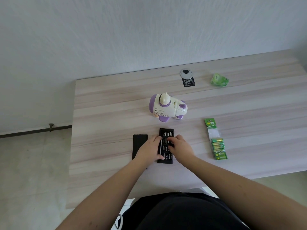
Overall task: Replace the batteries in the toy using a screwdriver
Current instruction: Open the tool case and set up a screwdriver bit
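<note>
Both hands on the bit set, lower centre of frame. Left to right: case lid lying off beside the tray; left hand gripping the bit tray edge, thumb at its near end; right hand with fingers curled down among the bits, can't tell if pinching one. Toy upright above centre, untouched. Battery pack at right, sealed. Nothing unscrewed yet — practically all left.

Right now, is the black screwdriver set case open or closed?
Open. The bit tray lies uncovered with rows of bits showing, and its black cover lies apart on its left. Both hands rest on the tray.
</note>
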`<state>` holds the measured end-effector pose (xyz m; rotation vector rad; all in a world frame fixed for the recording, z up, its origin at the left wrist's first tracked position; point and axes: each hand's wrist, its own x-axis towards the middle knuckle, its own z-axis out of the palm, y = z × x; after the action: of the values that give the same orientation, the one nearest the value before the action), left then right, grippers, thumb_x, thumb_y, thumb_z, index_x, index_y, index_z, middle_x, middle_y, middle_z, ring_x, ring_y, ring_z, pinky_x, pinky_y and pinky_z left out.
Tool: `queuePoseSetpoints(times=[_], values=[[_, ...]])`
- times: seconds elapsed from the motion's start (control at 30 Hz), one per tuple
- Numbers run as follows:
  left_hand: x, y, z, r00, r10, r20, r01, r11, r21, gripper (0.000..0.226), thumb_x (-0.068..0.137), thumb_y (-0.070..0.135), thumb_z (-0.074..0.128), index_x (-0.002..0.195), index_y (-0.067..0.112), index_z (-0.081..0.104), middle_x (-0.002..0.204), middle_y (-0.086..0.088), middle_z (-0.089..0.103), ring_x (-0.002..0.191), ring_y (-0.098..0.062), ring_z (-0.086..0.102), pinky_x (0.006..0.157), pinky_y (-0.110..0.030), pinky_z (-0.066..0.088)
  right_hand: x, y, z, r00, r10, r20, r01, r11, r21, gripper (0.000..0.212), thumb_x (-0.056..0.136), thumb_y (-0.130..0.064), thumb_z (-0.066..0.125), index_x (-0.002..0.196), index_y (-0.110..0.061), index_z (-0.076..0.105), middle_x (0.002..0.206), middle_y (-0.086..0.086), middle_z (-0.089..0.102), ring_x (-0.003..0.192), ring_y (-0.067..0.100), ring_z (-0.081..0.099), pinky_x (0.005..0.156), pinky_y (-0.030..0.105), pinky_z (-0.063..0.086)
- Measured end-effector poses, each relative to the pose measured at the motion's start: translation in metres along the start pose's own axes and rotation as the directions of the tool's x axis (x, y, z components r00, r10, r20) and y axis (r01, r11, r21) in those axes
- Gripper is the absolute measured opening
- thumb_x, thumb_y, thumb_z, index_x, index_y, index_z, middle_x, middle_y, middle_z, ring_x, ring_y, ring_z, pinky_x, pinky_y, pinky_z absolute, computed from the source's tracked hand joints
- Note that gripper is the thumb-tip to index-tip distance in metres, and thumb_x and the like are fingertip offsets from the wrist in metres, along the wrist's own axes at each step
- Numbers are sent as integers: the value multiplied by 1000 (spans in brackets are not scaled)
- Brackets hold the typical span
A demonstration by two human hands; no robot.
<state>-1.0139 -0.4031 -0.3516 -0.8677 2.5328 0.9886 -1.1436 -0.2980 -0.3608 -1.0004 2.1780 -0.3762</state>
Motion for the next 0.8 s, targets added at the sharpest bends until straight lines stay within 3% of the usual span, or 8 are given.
queuePoseSetpoints(times=[0.37,0.67,0.8], values=[[0,5,2,994,-59,-90,51,995,-87,88,62,27,89,134,11,40,135,-5,39,123,-20,43,103,-26,33,5,-4,0,1000,-1,-27,3,999,49,27,92,-23,58,119,-21,59,114,4,50,106,22,55,86,36,49],[-10,3,9,986,-52,-157,22,983,-185,80,64,22,88,128,14,40,127,-4,48,113,-20,51,96,-33,42,9,-11,-2,998,25,-54,-22,999,47,21,91,-24,61,112,-20,61,111,2,52,105,22,53,82,34,49],[-15,4,11,982,-62,-180,11,963,-269,69,70,16,83,125,17,42,105,7,51,97,-17,56,85,-29,45,8,-11,-1,997,38,-71,-35,998,51,19,91,-26,62,110,-21,63,109,1,54,104,21,53,82,35,50]])
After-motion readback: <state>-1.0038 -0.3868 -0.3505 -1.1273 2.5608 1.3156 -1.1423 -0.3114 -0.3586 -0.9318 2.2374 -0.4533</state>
